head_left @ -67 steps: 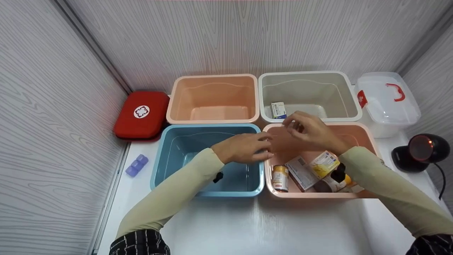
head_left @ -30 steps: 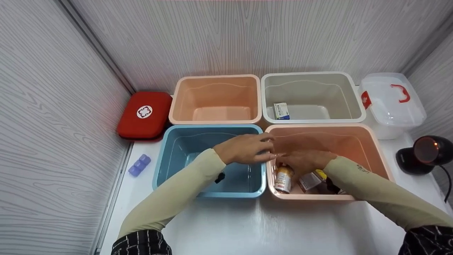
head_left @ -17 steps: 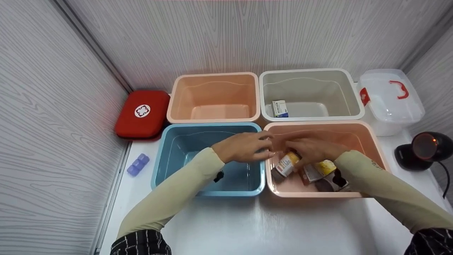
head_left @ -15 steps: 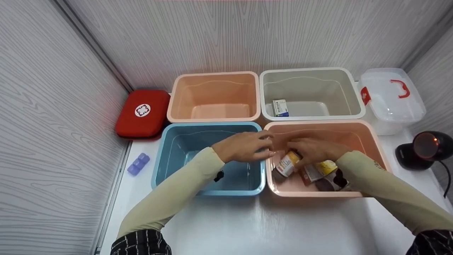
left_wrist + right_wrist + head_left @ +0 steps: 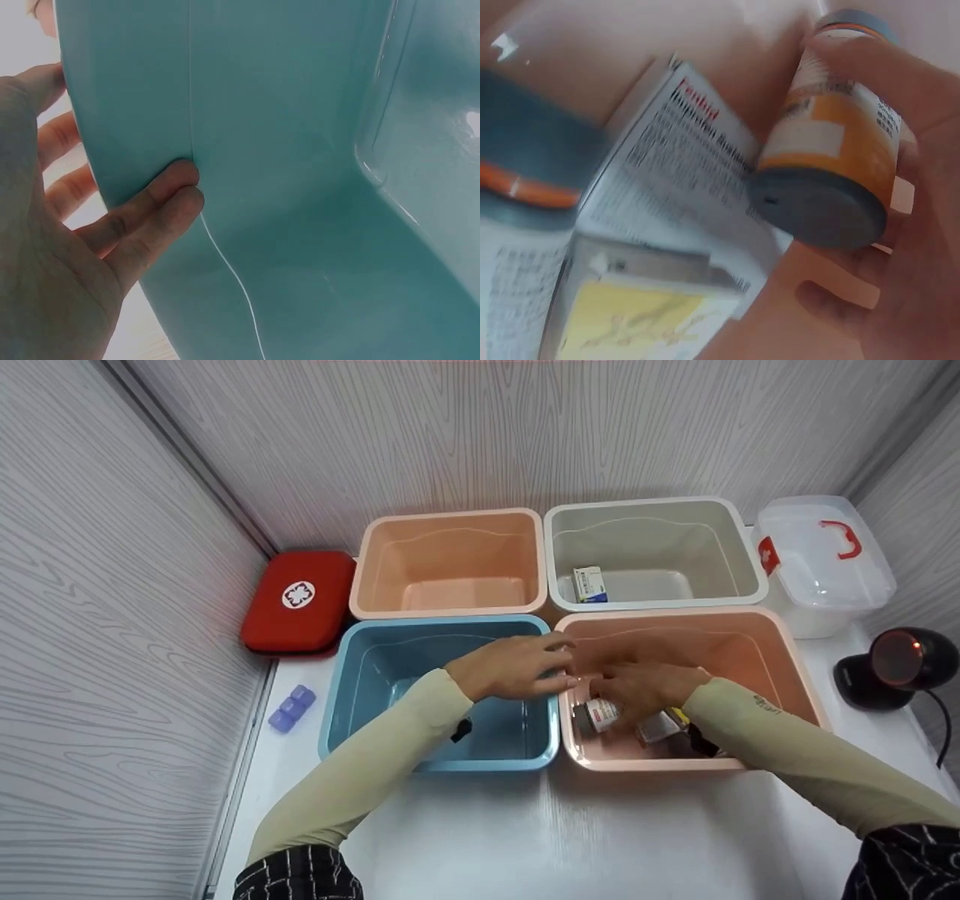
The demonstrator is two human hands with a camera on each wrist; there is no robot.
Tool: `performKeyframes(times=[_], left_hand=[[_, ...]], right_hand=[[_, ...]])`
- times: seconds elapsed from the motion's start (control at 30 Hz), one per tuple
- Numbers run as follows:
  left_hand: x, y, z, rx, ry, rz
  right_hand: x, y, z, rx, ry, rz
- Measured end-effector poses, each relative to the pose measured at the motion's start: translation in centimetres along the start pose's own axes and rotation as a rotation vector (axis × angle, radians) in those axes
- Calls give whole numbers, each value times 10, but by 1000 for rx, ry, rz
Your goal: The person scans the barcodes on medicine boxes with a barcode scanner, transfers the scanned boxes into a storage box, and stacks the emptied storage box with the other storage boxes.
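My right hand [image 5: 649, 690] reaches into the front right pink bin [image 5: 675, 765] and grips a pill bottle [image 5: 825, 135] with an orange and white label and a dark cap. The bottle is tilted, and in the head view the hand covers much of it. Beside it in the right wrist view lie a white medicine box [image 5: 682, 157] printed "Fenbid", a yellow and white box [image 5: 630, 319] and another bottle [image 5: 525, 217], blurred. My left hand [image 5: 510, 667] hangs over the right rim of the blue bin [image 5: 442, 765], fingers loosely bent and holding nothing.
Behind stand a peach bin [image 5: 450, 611] and a grey bin [image 5: 652, 604] with one small medicine box [image 5: 590, 583]. A red first-aid case [image 5: 296, 619] and purple pill organizer [image 5: 292, 709] lie left. A clear lidded box [image 5: 821, 562] and black scanner [image 5: 907, 660] stand right.
From above the pink bin, my right hand has gone down into it and taken hold of the standing bottle, which is now tilted. The left hand keeps its place.
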State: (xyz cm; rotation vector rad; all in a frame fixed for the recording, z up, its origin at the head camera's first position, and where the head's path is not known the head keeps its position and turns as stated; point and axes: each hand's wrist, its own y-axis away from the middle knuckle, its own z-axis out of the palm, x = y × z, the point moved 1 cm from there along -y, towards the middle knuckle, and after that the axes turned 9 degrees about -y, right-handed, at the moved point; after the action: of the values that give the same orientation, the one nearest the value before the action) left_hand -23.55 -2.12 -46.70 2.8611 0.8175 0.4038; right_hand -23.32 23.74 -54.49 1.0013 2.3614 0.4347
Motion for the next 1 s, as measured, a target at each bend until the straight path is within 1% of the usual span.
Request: performKeyframes(times=[0.1, 0.17, 0.23, 0.33, 0.43, 0.6, 0.7, 0.77, 0.9, 1.0], left_hand=[[0, -1, 1, -4, 2, -4], [0, -1, 1, -4, 6, -3], [1, -1, 0, -2, 15, -2], [1, -1, 0, 5, 25, 4], [0, 0, -1, 11, 24, 6], [-1, 0, 1, 18, -14, 15], [-2, -1, 1, 17, -26, 15], [-2, -1, 1, 14, -24, 12], [-2, -1, 1, 12, -12, 4], [-2, 0, 0, 14, 0, 4]], right_hand=[[-1, -7, -1, 0, 6, -60], [0, -8, -4, 4, -36, -82], [2, -6, -7, 17, -123, -81], [6, 3, -16, 57, -296, -67], [9, 17, -27, 94, -454, -66], [16, 47, -45, 167, -673, -65], [19, 68, -55, 255, -722, -76], [21, 81, -61, 329, -723, -74], [22, 103, -69, 461, -701, 6], [23, 118, -73, 526, -713, 42]])
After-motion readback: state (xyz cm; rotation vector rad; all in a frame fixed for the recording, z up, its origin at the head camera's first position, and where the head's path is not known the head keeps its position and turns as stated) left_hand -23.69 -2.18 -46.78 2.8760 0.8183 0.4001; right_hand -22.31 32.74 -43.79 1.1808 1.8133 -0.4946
